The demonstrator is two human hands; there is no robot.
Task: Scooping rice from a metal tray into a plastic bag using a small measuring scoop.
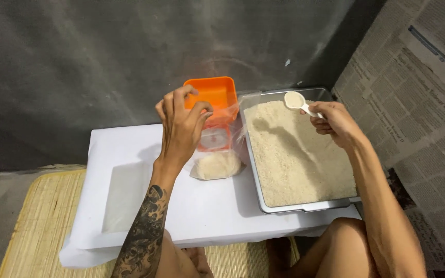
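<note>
My left hand (181,123) pinches the top edge of a clear plastic bag (220,154) that stands on the low white table (130,195), partly filled with pale grain at its bottom. Behind the bag sits an orange kitchen scale (215,100) with an orange bowl on top. My right hand (336,123) holds a small white plastic spoon (297,101) loaded with grain, hovering over the far part of a metal tray (305,207) full of the same pale grain (294,154).
A dark grey wall rises behind the table. Newspaper sheets (418,87) cover the surface at the right. A woven straw mat (37,221) lies under the table at the left. My knees show at the bottom edge.
</note>
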